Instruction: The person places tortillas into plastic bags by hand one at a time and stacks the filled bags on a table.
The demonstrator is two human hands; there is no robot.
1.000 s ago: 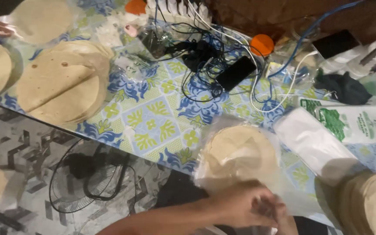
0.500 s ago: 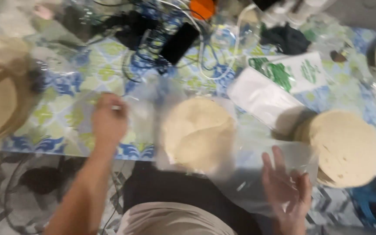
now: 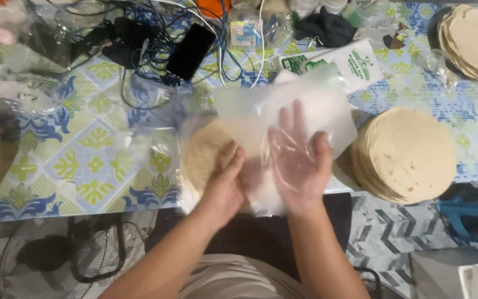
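Left hand (image 3: 225, 185) drawn in from the tabletop's left side to the flatbread stack (image 3: 208, 152), right hand (image 3: 300, 160) raised from the near edge and now spread inside the clear plastic bag (image 3: 283, 119), bag lifted above the stack

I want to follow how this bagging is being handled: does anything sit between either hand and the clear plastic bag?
Nothing visible does. The right hand is inside the clear plastic bag, its film over the fingers. The left hand touches the bag's edge, above the flatbread stack lying on the patterned table.
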